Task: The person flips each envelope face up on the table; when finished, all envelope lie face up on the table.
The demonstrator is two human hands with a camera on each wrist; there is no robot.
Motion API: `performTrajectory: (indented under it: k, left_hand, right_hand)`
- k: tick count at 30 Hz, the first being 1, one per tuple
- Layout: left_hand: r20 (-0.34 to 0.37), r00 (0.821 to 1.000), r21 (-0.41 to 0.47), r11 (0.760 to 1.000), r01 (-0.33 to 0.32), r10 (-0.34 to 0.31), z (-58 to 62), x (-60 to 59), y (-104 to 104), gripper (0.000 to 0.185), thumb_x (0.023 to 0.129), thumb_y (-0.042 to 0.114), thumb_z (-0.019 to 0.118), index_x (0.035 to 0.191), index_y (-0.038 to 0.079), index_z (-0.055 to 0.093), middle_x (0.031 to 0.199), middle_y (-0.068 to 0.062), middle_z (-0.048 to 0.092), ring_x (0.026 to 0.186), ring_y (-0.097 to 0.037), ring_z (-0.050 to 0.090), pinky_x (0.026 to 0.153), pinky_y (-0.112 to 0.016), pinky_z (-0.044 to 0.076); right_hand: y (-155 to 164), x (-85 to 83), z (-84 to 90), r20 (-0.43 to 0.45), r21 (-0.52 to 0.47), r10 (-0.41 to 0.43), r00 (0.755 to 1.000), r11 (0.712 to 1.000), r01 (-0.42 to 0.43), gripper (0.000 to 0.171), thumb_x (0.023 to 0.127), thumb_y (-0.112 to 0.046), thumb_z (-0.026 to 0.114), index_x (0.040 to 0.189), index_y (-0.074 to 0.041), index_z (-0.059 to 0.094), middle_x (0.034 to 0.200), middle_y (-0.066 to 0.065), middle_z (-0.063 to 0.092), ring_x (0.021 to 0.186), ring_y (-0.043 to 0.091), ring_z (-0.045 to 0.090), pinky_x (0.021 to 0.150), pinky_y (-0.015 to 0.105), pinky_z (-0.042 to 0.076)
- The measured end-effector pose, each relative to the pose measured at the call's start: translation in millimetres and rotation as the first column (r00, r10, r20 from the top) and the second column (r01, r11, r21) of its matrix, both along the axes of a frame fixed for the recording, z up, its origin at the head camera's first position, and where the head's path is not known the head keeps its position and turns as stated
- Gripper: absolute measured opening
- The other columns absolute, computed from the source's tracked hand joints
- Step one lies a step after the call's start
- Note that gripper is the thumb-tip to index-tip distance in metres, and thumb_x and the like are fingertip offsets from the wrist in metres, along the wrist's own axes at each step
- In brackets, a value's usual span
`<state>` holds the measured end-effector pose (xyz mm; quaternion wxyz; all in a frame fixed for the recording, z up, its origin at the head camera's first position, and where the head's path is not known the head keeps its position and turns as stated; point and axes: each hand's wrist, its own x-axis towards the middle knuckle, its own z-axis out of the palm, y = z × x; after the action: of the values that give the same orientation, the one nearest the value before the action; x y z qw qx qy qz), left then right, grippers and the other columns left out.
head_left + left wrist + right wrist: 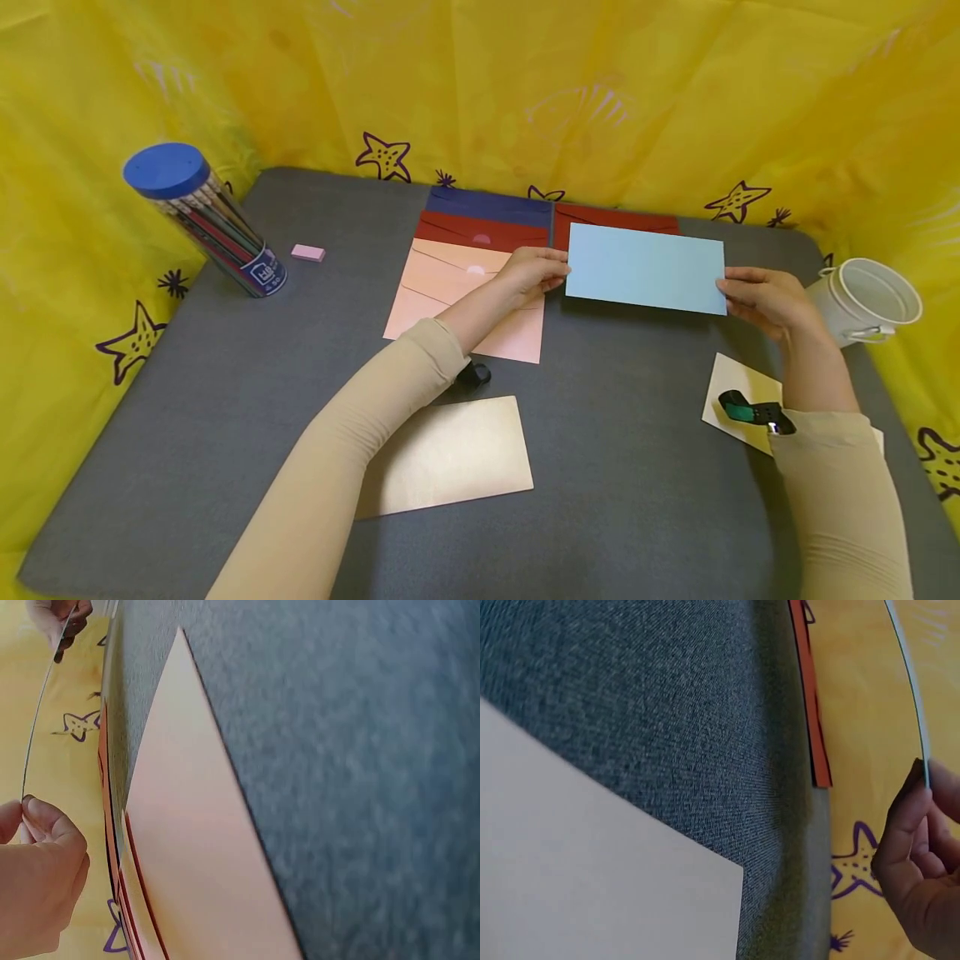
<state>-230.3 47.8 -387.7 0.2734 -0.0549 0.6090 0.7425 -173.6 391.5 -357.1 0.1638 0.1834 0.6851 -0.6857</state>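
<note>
A light blue envelope (pixel 645 268), plain side up, is held above the table between both hands. My left hand (pixel 531 273) pinches its left edge between thumb and fingers, and my right hand (pixel 767 298) pinches the right edge. In both wrist views the envelope shows edge-on as a thin line, slightly bowed. Behind it lies a red envelope (pixel 611 217), partly covered in the head view. Under the left forearm and hand, a column of overlapping envelopes runs from a dark blue one (pixel 487 202) through a red one (pixel 450 229) to pink ones (pixel 517 337) nearest me.
A cream envelope (pixel 465 454) lies in front, partly beneath the left sleeve. Another pale one (pixel 723 387) is under the right wrist. At right stands a white bucket (pixel 847 304). A pencil tub (pixel 217 225) and pink eraser (pixel 307 252) are at left. Yellow cloth (pixel 480 83) surrounds the table.
</note>
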Motion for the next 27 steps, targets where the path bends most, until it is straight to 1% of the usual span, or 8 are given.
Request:
performTrajectory:
  k: [3, 7, 14, 17, 20, 23, 24, 27]
  left_hand:
    - [-0.020, 1.000, -0.027, 1.000, -0.005, 0.005, 1.9, -1.8, -4.2, 0.035, 0.091, -0.001, 0.064, 0.126, -0.007, 0.062, 0.091, -0.003, 0.061, 0.075, -0.011, 0.056, 0.069, -0.018, 0.049]
    - [-0.048, 0.999, -0.053, 0.999, -0.008, 0.005, 3.6, -3.4, -8.5, 0.029, 0.091, 0.003, 0.066, 0.119, -0.005, 0.065, 0.085, 0.001, 0.061, 0.075, -0.012, 0.056, 0.072, -0.020, 0.049]
    - [-0.142, 0.989, -0.063, 0.996, -0.055, 0.046, 6.1, -5.6, -14.7, 0.015, 0.089, 0.011, 0.072, 0.104, 0.006, 0.072, 0.089, 0.001, 0.068, 0.080, -0.012, 0.060, 0.089, -0.030, 0.055]
    - [-0.186, 0.981, -0.057, 0.996, -0.066, 0.055, 7.3, -5.7, -16.3, 0.015, 0.088, 0.011, 0.073, 0.103, 0.007, 0.073, 0.091, 0.002, 0.069, 0.080, -0.011, 0.059, 0.094, -0.035, 0.055]
    - [-0.214, 0.975, -0.048, 0.996, -0.072, 0.061, 7.3, -5.7, -17.4, 0.019, 0.088, 0.013, 0.074, 0.106, 0.006, 0.073, 0.088, 0.005, 0.066, 0.080, -0.012, 0.057, 0.096, -0.040, 0.053]
    - [-0.221, 0.973, -0.044, 0.996, -0.081, 0.069, 6.4, -5.7, -18.1, 0.023, 0.088, 0.014, 0.074, 0.109, 0.006, 0.072, 0.084, 0.006, 0.064, 0.078, -0.013, 0.057, 0.099, -0.044, 0.052]
    - [-0.220, 0.973, -0.040, 0.996, -0.084, 0.073, 6.0, -5.5, -18.2, 0.024, 0.088, 0.015, 0.074, 0.110, 0.006, 0.072, 0.083, 0.006, 0.065, 0.077, -0.013, 0.058, 0.100, -0.045, 0.052]
    - [-0.219, 0.972, -0.022, 0.996, -0.087, 0.080, 5.1, -5.1, -18.5, 0.024, 0.088, 0.013, 0.074, 0.111, 0.005, 0.072, 0.082, 0.007, 0.067, 0.075, -0.010, 0.063, 0.104, -0.047, 0.052]
  right_hand:
    - [0.0, -0.5, 0.5, -0.016, -0.110, -0.037, 0.999, 0.993, 0.035, 0.015, 0.093, -0.008, 0.066, 0.084, -0.016, 0.075, 0.077, -0.005, 0.069, 0.066, 0.009, 0.062, 0.063, 0.019, 0.056]
    - [0.4, -0.2, -1.4, -0.066, -0.207, -0.054, 0.996, 0.978, 0.039, 0.018, 0.095, -0.005, 0.062, 0.085, -0.011, 0.076, 0.076, -0.002, 0.072, 0.065, 0.011, 0.063, 0.064, 0.021, 0.057]
    - [-0.6, -0.4, -2.4, -0.125, -0.320, -0.075, 0.989, 0.947, 0.031, 0.021, 0.094, 0.000, 0.059, 0.085, -0.007, 0.077, 0.072, 0.003, 0.073, 0.061, 0.013, 0.063, 0.061, 0.022, 0.056]
    - [-0.8, 0.2, -1.9, -0.134, -0.354, -0.074, 0.988, 0.935, 0.022, 0.020, 0.094, 0.001, 0.060, 0.087, -0.006, 0.077, 0.073, 0.004, 0.073, 0.060, 0.015, 0.064, 0.059, 0.024, 0.056]
    - [-0.6, 1.0, -2.1, -0.151, -0.397, -0.051, 0.987, 0.918, -0.013, 0.023, 0.096, 0.002, 0.056, 0.090, -0.005, 0.077, 0.077, 0.006, 0.076, 0.063, 0.017, 0.070, 0.061, 0.025, 0.059]
    - [1.3, 1.5, -3.4, -0.173, -0.457, 0.001, 0.985, 0.886, -0.081, 0.028, 0.098, 0.004, 0.050, 0.093, -0.003, 0.076, 0.084, 0.010, 0.078, 0.072, 0.020, 0.075, 0.066, 0.029, 0.062]
    - [2.1, 1.6, -3.9, -0.181, -0.487, 0.020, 0.983, 0.867, -0.107, 0.030, 0.099, 0.005, 0.047, 0.094, -0.002, 0.075, 0.087, 0.012, 0.078, 0.076, 0.022, 0.076, 0.069, 0.031, 0.062]
    - [3.8, 1.8, -5.2, -0.203, -0.534, 0.061, 0.977, 0.829, -0.163, 0.032, 0.100, 0.006, 0.043, 0.097, 0.000, 0.074, 0.095, 0.016, 0.078, 0.084, 0.026, 0.077, 0.075, 0.033, 0.062]
